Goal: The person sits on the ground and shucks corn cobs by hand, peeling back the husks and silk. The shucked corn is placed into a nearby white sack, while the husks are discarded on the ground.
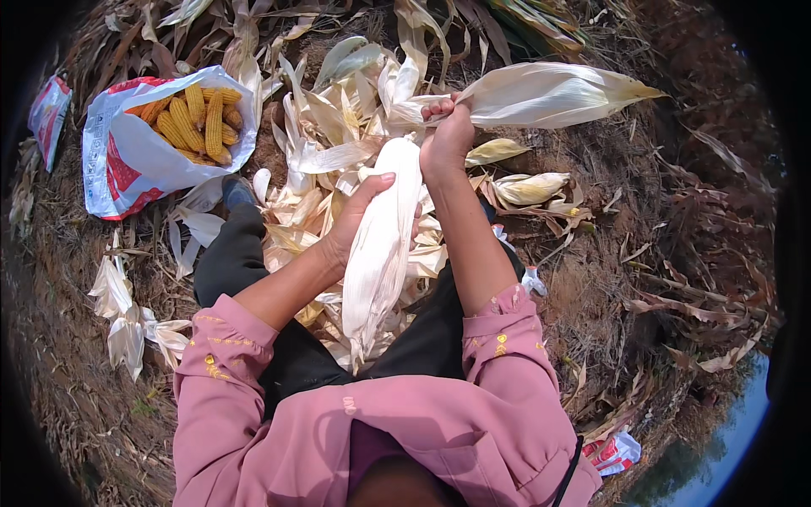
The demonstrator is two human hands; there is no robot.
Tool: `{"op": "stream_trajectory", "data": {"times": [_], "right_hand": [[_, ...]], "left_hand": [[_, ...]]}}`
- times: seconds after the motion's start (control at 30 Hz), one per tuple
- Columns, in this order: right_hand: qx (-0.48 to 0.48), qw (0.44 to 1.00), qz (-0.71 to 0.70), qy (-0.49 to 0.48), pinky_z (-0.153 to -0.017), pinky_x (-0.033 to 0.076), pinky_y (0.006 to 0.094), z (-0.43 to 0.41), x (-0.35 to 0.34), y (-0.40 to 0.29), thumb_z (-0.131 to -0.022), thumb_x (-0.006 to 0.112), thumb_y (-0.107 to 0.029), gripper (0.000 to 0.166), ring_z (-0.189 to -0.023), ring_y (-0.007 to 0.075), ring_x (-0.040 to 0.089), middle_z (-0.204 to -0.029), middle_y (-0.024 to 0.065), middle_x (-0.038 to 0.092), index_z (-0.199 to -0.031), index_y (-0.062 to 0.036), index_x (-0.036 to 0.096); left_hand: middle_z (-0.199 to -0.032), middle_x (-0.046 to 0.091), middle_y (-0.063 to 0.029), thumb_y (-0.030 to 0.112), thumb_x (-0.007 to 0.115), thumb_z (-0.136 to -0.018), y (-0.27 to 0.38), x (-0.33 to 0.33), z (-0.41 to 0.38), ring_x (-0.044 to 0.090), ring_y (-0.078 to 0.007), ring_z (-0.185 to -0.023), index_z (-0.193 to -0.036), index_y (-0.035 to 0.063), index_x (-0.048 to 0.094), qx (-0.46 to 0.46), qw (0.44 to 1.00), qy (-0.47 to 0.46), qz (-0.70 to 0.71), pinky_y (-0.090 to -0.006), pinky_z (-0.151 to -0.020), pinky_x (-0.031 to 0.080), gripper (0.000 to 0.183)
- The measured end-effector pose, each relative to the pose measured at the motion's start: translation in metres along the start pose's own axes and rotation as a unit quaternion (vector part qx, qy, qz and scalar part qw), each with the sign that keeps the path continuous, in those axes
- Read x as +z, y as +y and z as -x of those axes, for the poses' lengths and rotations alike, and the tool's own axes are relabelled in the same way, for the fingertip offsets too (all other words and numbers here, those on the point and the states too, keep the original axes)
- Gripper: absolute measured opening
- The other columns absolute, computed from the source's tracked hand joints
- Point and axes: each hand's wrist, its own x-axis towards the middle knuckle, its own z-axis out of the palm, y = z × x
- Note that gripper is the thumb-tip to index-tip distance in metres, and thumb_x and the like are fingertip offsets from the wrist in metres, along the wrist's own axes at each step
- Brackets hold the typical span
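Note:
An ear of corn (pixel 383 234), covered in pale dry husk, lies lengthwise in my left hand (pixel 352 218). My thumb presses on its near face, the fingers wrap behind it, and its tapered tip hangs towards my lap. At the ear's upper end, my right hand (pixel 451 142) grips a broad pale husk (pixel 557 95) that stretches out to the right. Whether this husk still joins the ear cannot be seen behind the fist. Loose husks (pixel 294 222) are heaped below both hands, between my legs.
To the upper left, a white and red sack (pixel 152 161) holds several bare yellow corn cobs (pixel 190 123). Husk-covered ears (pixel 531 188) lie right of my right forearm. Dry stalks and leaves (pixel 690 298) litter the soil. Another printed bag (pixel 51 120) is at the far left.

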Motion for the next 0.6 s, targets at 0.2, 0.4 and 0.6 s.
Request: {"op": "stream_trajectory", "data": {"times": [0.2, 0.4, 0.6], "right_hand": [[0.186, 0.973, 0.116, -0.077, -0.037, 0.02, 0.0184, -0.012, -0.004, -0.022, -0.089, 0.043, -0.011, 0.007, -0.045, 0.003, 0.033, -0.064, -0.0008, 0.044, -0.085, -0.0056, 0.045], [0.313, 0.817, 0.388, -0.292, -0.037, 0.03, 0.0168, 0.077, -0.012, -0.016, -0.085, 0.05, -0.014, 0.017, -0.05, 0.0037, 0.047, -0.072, 0.0036, 0.056, -0.09, 0.0008, 0.056], [0.227, 0.759, 0.487, -0.366, -0.055, 0.043, 0.0212, 0.153, 0.019, -0.013, -0.081, 0.056, -0.014, 0.028, -0.066, 0.0093, 0.056, -0.084, 0.005, 0.06, -0.102, 0.0038, 0.056]], "left_hand": [[-0.09, 0.057, -0.0112, 0.039, 0.057, -0.081, -0.035, 0.009, 0.045, 0.063, -0.0198, -0.069, -0.118, 0.0014, 0.043, 0.093, 0.993, 0.028, -0.069, -0.0325, -0.061, 0.056, 0.054], [-0.096, 0.058, -0.0132, 0.033, 0.062, -0.081, 0.006, 0.007, 0.077, 0.065, -0.0213, -0.082, -0.118, -0.0007, 0.042, 0.274, 0.96, -0.003, -0.056, -0.0313, -0.066, 0.056, 0.053], [-0.093, 0.059, -0.0118, 0.029, 0.067, -0.078, 0.002, 0.013, 0.125, 0.065, -0.0203, -0.078, -0.119, 0.0007, 0.042, 0.321, 0.944, -0.014, -0.071, -0.0306, -0.07, 0.055, 0.056]]}}
